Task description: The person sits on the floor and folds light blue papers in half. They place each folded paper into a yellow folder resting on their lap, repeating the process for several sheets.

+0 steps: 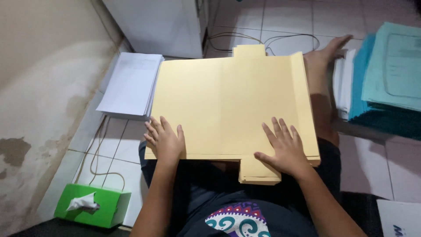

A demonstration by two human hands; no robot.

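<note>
Nearest, on white floor tiles point(372, 162) left of the folder stack point(228, 105), a green tissue box point(93, 205) shows one tissue. Left hand point(165, 140) and right hand point(286, 148) press flat, fingers spread, on the lap-held stack. Beyond-left lies white paper point(130, 83); right, teal folders point(388, 79).

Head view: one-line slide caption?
Both hands, left hand and right hand, press flat on a manila folder stack across the lap.
</note>
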